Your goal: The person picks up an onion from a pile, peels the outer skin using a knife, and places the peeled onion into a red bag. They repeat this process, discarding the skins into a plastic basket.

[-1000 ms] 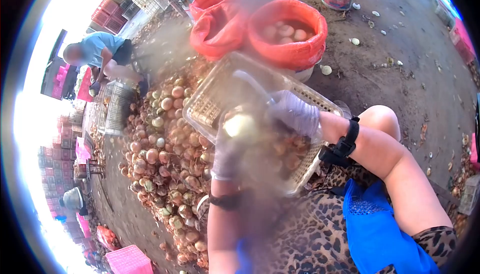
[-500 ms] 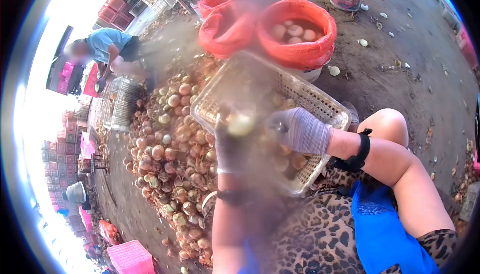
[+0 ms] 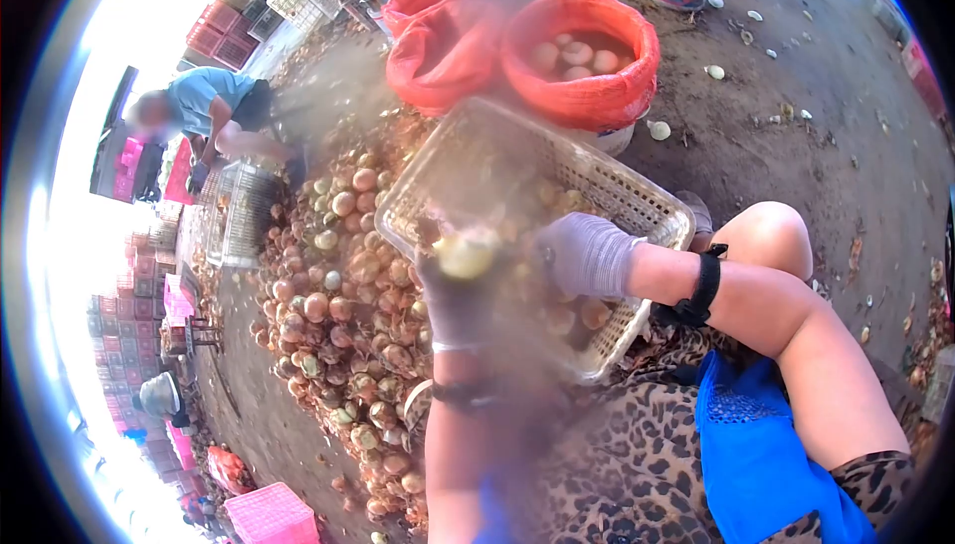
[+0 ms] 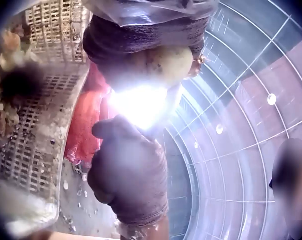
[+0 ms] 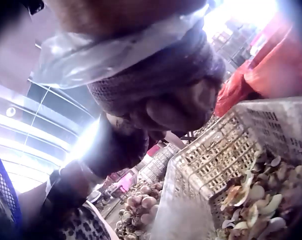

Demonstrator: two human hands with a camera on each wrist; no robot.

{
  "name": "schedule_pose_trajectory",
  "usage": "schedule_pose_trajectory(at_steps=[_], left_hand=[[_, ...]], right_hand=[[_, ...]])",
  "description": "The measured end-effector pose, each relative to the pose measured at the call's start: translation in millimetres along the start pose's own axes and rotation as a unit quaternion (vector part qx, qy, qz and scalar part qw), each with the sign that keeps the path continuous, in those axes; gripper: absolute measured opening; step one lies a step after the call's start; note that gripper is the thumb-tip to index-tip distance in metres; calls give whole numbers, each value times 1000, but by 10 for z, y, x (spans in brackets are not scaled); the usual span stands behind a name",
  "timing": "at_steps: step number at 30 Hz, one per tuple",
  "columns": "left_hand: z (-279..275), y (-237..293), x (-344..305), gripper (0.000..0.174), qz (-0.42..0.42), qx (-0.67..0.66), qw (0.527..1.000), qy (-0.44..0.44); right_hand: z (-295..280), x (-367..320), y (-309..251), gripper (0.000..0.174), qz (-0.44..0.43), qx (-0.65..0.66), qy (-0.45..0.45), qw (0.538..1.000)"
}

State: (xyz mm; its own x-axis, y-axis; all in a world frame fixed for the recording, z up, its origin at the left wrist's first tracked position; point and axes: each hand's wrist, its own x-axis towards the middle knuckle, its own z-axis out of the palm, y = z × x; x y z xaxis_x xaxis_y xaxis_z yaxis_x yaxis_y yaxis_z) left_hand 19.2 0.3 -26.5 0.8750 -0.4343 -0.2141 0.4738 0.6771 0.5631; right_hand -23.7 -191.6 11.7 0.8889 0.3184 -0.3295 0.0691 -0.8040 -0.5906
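Note:
My left hand (image 3: 458, 305), in a grey knit glove, grips a pale, partly peeled onion (image 3: 466, 256) over the basket. In the left wrist view, brown dry skin hangs at one end of this onion (image 4: 173, 65). Close beside it, my gloved right hand (image 3: 589, 256) has its fingers curled, thumb toward the onion. The slim blade-like tool seen earlier in that fist is hidden by blur and glare. Below both hands sits the beige plastic basket (image 3: 622, 174); onion peels (image 5: 246, 200) and several onions lie in it.
A heap of unpeeled onions (image 3: 328, 320) spreads left of the basket. Beyond it stand a red-lined bucket (image 3: 637, 52) with peeled onions in liquid and a red sack (image 3: 428, 77). Another person (image 3: 214, 96) bends over a crate (image 3: 237, 216) at far left. A pink crate (image 3: 269, 516) stands at lower left.
My right hand has come down from above the onion, and the pale tool jutting from it is out of sight. The left hand keeps holding the onion, its peeled side now turned lower.

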Motion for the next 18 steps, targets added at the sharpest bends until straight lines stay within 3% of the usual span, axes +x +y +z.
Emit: schedule_pose_trajectory(at_steps=[2, 8, 10, 12, 14, 15, 18], left_hand=[[-6, 36, 14, 72, 21, 45, 998, 28], [-151, -95, 7, 73, -14, -69, 995, 77], [-71, 35, -18, 69, -37, 17, 999, -33], [39, 87, -37, 67, -10, 93, 994, -61], [107, 69, -48, 67, 77, 156, 985, -5], [186, 29, -55, 62, 176, 252, 952, -14], [294, -33, -96, 59, 238, 394, 885, 69]], right_hand=[[-38, 0, 3, 23, 5, -35, 4, 999], [-103, 39, -83, 21, 30, -58, -21, 998], [-17, 117, 24, 22, 9, -65, -20, 998], [154, 210, 192, 22, -48, -67, 14, 997], [321, 273, 345, 23, -114, -61, 62, 990], [316, 254, 328, 22, -121, -55, 69, 989], [243, 173, 242, 20, -88, -33, 53, 994]])
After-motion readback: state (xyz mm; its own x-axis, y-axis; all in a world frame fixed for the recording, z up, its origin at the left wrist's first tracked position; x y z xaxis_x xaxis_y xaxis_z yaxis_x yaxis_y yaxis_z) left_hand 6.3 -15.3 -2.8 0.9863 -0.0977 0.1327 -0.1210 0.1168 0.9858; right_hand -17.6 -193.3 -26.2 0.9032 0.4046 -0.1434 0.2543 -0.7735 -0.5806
